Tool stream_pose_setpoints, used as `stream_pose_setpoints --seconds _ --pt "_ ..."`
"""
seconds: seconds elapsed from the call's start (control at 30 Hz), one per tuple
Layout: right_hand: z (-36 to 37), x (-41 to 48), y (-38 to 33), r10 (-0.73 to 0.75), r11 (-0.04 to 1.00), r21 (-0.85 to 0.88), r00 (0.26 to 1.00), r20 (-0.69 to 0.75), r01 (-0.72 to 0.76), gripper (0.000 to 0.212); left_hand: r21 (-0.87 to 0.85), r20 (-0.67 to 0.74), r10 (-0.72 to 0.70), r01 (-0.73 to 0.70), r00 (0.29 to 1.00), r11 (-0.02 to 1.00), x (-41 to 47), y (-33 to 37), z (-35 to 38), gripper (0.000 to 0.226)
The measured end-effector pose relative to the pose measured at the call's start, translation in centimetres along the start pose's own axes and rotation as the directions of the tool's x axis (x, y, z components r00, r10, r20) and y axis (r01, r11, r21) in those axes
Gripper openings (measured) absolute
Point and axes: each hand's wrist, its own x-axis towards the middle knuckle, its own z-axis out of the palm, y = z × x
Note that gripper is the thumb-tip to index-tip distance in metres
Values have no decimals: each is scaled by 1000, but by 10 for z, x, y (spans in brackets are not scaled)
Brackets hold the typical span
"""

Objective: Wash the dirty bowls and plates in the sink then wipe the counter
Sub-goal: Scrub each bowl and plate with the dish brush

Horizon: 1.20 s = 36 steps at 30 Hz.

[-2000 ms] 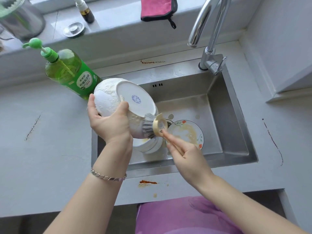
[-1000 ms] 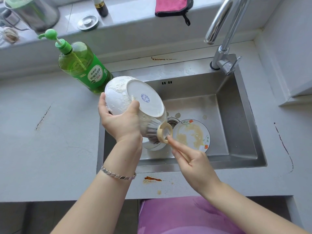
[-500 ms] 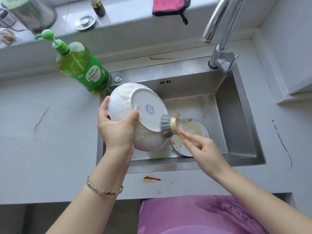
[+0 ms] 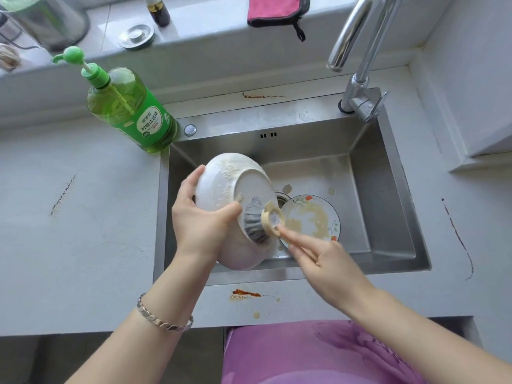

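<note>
Bowl mid-scrub, plate and counter not yet cleaned

The left hand grips the sudsy bowl over the sink's near left; the right hand holds the brush against its base. A smeared plate waits to the right, and sauce stains mark the near counter

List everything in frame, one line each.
grey counter: 1, grey, red-brown stains
stainless steel sink: 1, silver, set in counter
white ceramic bowl: 1, white, sudsy, tilted over the sink
round grey-bristled dish brush: 1, grey and beige, against the bowl's base
flower-rimmed plate: 1, white, smeared, sink floor
chrome tap: 1, silver, sink's back right
green pump soap bottle: 1, green, counter, sink's back left
pink cloth: 1, pink, back ledge
round metal plug: 1, silver, back ledge
dark glass bottle: 1, brown, back ledge
silver bracelet: 1, silver, left wrist
left hand: 1, grips bowl
right hand: 1, holds brush
</note>
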Motion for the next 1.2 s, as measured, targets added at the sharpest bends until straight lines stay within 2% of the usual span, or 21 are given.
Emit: stream_pose_setpoints --seconds 0.07,0.17,0.23,0.33,0.4,0.57,0.73,0.83,0.9,1.0,1.1,1.2 --pt "-1 4 -5 -37 999 -11 999 -10 37 53 -10 0 -13 13 1000 1000 0 0 -1 71" --pt "-13 21 5 60 998 -20 991 -121 -63 43 -16 12 -12 12 1000 1000 -1 2 -1 70" --pt "-13 17 11 110 994 -17 988 -110 -112 39 -2 21 5 -5 1000 1000 -2 3 -1 70" --pt "-3 0 -6 34 999 34 999 -31 -33 39 20 25 0 -1 1000 1000 -3 2 1 71" --pt "-4 5 -15 -6 999 39 999 -47 8 39 18 31 -22 22 999 1000 -5 1 2 73" --pt "-17 30 1 86 996 -12 983 -161 -89 38 10 76 -55 55 996 998 -8 1 2 77" --pt "-4 12 -17 -1 996 88 996 -85 8 40 24 80 -75 73 994 997 -9 0 0 73" --pt "-13 26 -1 54 998 -3 990 -130 -55 43 17 77 -80 79 994 997 -9 -1 -3 70" --pt "-17 25 10 141 988 -47 984 -105 -146 39 22 56 -74 73 996 997 -9 -1 -3 69" --pt "-8 5 16 207 975 -73 978 -42 -209 36 22 15 -52 51 999 998 -7 -2 -2 66" --pt "9 -13 11 177 984 12 983 45 -178 37 86 -5 6 -5 1000 996 -5 -2 0 67" --pt "5 -1 13 138 990 40 990 26 -139 37 84 -17 18 -16 1000 996 -3 -2 0 69"
